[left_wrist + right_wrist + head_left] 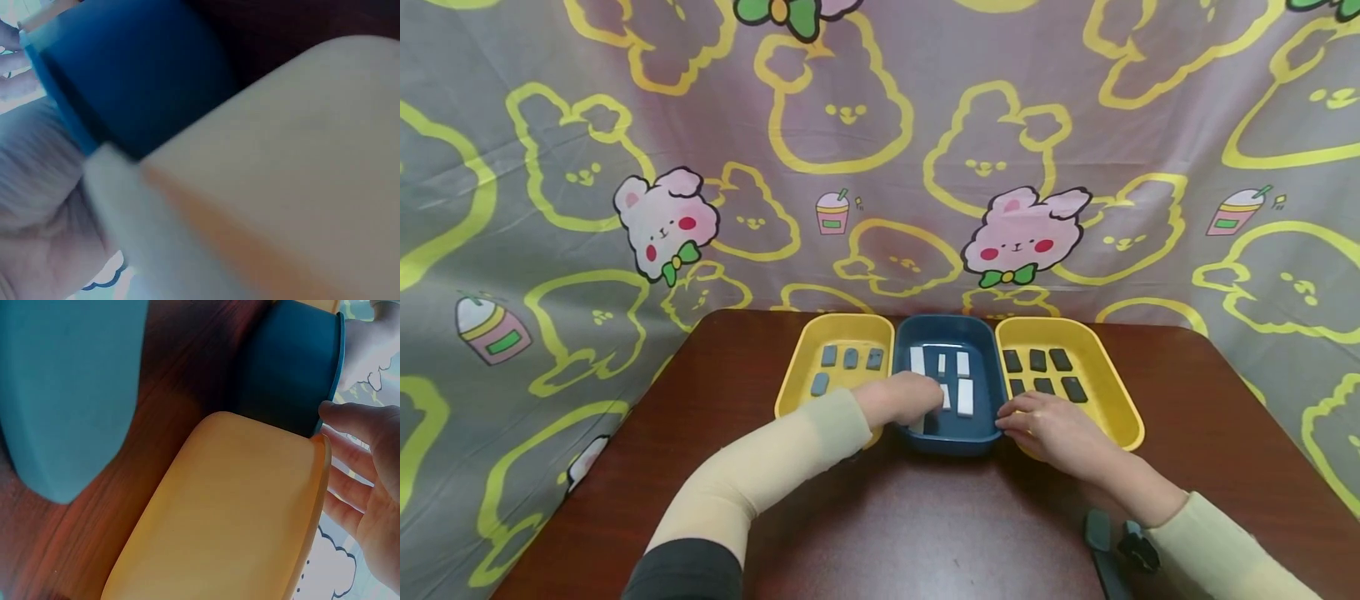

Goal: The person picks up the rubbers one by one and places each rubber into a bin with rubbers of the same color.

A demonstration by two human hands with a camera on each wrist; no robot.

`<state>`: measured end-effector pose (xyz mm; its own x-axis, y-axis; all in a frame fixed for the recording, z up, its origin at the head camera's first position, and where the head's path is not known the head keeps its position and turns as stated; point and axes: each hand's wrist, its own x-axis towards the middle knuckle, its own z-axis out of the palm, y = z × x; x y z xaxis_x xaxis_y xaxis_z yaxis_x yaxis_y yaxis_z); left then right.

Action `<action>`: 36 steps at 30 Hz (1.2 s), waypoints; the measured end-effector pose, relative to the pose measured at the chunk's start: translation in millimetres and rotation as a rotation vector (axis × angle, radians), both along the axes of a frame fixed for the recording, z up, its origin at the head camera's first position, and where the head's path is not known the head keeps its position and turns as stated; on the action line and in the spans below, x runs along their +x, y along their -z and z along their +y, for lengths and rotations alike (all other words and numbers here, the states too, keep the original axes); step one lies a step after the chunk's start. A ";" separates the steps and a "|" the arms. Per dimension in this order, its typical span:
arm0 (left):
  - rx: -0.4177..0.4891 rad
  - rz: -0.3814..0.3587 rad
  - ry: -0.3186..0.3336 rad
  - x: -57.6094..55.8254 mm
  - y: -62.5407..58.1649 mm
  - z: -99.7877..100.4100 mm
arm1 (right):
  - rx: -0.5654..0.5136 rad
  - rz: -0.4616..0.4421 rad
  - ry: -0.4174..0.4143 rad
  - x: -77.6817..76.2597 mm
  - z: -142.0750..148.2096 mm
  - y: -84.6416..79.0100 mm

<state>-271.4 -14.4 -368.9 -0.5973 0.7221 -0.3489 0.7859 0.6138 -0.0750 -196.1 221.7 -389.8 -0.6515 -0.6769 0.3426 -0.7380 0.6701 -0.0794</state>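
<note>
Over the left side of the blue tray [951, 433], my left hand [913, 396] reaches down with its fingers hidden, close to a white rectangular block [945, 396]. Other white blocks, such as a larger one [966, 397], lie flat in that tray. In the left wrist view, the palm [56, 256] shows beyond the blue tray's wall [156, 69], the fingertips out of sight. My right hand [1060, 433] holds the blue tray's near right corner. In the right wrist view, its thumb [356, 419] sits on the blue rim, with the fingers behind the adjoining yellow rim.
A yellow tray [786, 392] on the left holds several blue-grey blocks [851, 357]. The right yellow tray [1127, 417] holds several dark blocks [1060, 360]. A patterned cloth [880, 167] hangs behind the brown table [925, 525]. Dark strap-like gear [1138, 546] is by the right wrist.
</note>
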 end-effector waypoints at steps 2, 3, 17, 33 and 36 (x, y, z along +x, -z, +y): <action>0.011 -0.003 -0.010 -0.6 1.7 -0.2 | 0.000 0.002 -0.003 -0.5 -0.2 0.0; 0.020 -0.008 -0.019 -0.9 2.2 -0.5 | -0.001 0.004 -0.005 -0.8 -0.2 0.0; 0.084 -0.025 -0.083 -3.2 -4.4 -8.9 | 0.001 -0.016 0.005 -1.8 -1.2 4.1; 0.421 0.164 -0.161 5.4 -47.4 -98.2 | -0.018 -0.031 0.171 30.6 27.0 -24.3; 0.462 0.196 -0.227 9.0 -45.0 -120.8 | 0.002 -0.012 0.208 45.4 40.3 -27.2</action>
